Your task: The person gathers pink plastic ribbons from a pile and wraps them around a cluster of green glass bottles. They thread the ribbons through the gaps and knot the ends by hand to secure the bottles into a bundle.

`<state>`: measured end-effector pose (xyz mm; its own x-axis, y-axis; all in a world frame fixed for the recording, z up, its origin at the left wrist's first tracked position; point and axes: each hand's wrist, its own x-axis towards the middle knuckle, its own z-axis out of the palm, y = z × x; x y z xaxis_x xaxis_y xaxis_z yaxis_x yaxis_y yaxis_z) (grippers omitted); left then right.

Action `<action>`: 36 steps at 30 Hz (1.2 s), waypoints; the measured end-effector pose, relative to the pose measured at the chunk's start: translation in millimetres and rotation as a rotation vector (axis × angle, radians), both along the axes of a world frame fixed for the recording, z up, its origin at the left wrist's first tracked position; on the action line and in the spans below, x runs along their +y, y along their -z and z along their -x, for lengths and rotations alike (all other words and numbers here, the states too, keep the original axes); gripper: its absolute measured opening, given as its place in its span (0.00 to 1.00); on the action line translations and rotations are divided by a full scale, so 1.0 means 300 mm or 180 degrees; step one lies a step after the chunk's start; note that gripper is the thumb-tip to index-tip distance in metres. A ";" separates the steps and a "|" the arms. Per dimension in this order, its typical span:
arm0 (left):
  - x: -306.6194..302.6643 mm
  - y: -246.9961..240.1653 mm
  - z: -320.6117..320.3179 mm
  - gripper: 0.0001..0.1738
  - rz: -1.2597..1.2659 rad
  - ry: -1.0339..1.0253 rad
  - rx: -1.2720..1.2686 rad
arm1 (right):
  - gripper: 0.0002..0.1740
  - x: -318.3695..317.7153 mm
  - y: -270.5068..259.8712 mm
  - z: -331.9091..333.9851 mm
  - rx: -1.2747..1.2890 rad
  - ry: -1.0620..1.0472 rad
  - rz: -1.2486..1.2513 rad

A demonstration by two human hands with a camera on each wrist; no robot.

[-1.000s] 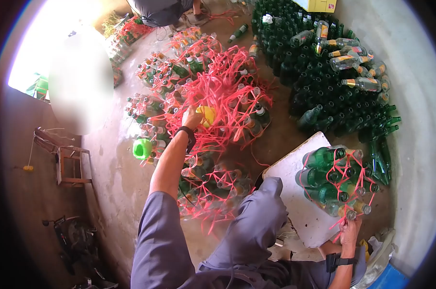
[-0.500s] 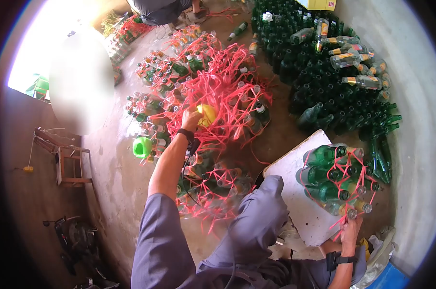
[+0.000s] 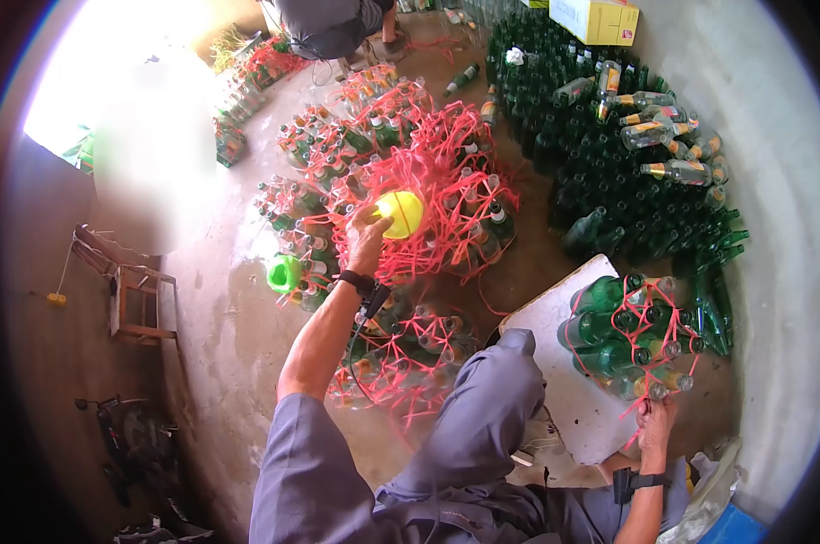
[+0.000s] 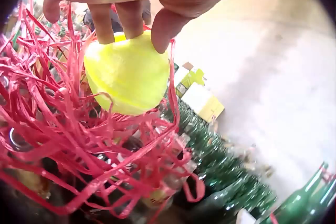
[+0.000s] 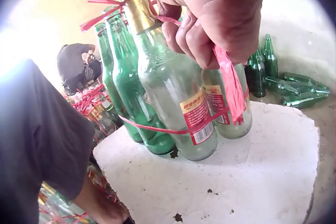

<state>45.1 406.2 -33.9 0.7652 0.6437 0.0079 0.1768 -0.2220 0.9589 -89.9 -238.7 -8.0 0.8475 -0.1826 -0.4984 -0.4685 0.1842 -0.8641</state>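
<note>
My left hand [image 3: 365, 241] pinches the rim of a rounded yellow plastic container [image 4: 128, 77] over a tangle of red plastic twine [image 4: 58, 103]. A red strand hangs against the container's side. Low on the right, my right hand [image 3: 656, 422] grips red twine [image 5: 229, 79] at a bundle of green and clear glass bottles [image 3: 605, 325]. Those bottles stand on a white board [image 5: 262, 161], with twine crossing between their necks and a band round their bodies. In the right wrist view the hand covers some of the necks.
Twine-tied bottle bundles [image 3: 405, 358] and a bright green plastic container [image 3: 284, 273] lie around the tangle. Many loose green bottles [image 3: 600, 181] crowd the right wall, several lying on top. A person [image 3: 324, 27] sits at the back; a wooden chair [image 3: 142, 299] stands left.
The yellow container now shows more fully above the twine, and my left hand has drawn slightly nearer to me. The head view has shifted a little. My right hand keeps its grip.
</note>
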 end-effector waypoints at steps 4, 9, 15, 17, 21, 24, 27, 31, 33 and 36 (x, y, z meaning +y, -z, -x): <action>0.009 -0.077 0.015 0.24 0.0981 -0.0114 -0.0449 | 0.11 -0.009 0.012 0.002 -0.0041 -0.0126 0.0072; 0.050 -0.121 0.036 0.22 0.0510 0.0161 -0.0085 | 0.12 0.001 0.004 -0.003 -0.0041 -0.0085 0.0086; -0.089 -0.258 0.106 0.21 -0.2668 0.0523 0.1128 | 0.12 -0.004 0.000 -0.010 0.0095 -0.0152 0.0188; -0.139 -0.272 0.143 0.21 -0.3113 0.0629 0.1109 | 0.12 0.006 -0.005 -0.011 0.0053 -0.0143 0.0133; -0.162 -0.251 0.192 0.24 -0.2744 0.0605 0.1275 | 0.13 -0.022 0.034 -0.011 0.0019 -0.0069 0.0101; -0.085 -0.191 0.245 0.21 -0.1526 0.0680 0.0513 | 0.13 -0.028 0.048 -0.007 -0.0071 -0.0112 0.0175; -0.016 -0.203 0.318 0.24 -0.0507 0.0568 0.0427 | 0.07 -0.026 0.058 -0.010 -0.0017 0.0001 0.0237; 0.084 -0.253 0.430 0.19 -0.0268 0.0265 0.0182 | 0.08 -0.011 0.033 -0.011 0.0017 -0.0017 0.0232; 0.163 -0.275 0.492 0.17 0.0168 0.0107 -0.0032 | 0.10 -0.027 0.039 -0.009 -0.0042 -0.0157 0.0188; 0.276 -0.321 0.573 0.19 -0.0241 -0.0455 -0.0056 | 0.10 -0.050 0.074 -0.009 -0.0066 -0.0146 0.0093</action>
<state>-126.9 489.1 62.3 0.6652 0.7431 0.0733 0.1949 -0.2675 0.9436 -87.1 -253.7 -30.3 0.8654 -0.1576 -0.4757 -0.4578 0.1374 -0.8784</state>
